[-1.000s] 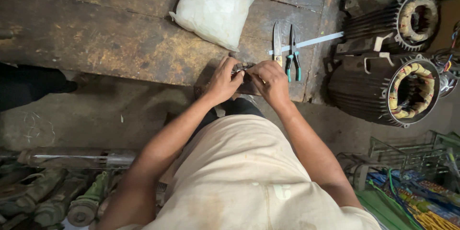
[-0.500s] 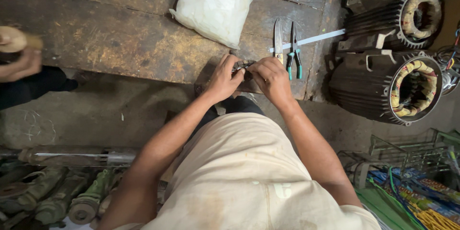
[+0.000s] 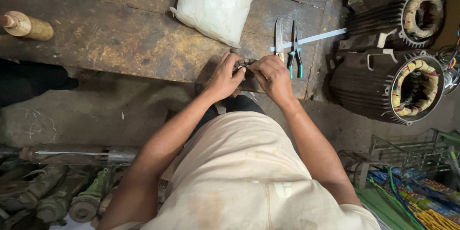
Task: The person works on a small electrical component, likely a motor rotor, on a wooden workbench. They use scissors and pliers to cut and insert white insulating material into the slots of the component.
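White plastic bag [image 3: 218, 2] top centre on worn wooden bench [image 3: 120, 38]. Knife [image 3: 279, 36], teal-handled pliers [image 3: 294, 50] and pale strip [image 3: 311, 39] just right of centre. Two finned motor stators [image 3: 383, 81] at right edge. Wooden handle [image 3: 26, 25] upper left. Pump bodies [image 3: 57, 196] lower left.

Both bare arms reach forward and angle inward from the shoulders until the left hand [image 3: 225, 77] and the right hand [image 3: 274, 77] meet almost knuckle to knuckle, wrists bent slightly down, fingers of each curled in tight toward one another with the thumbs tucked close.
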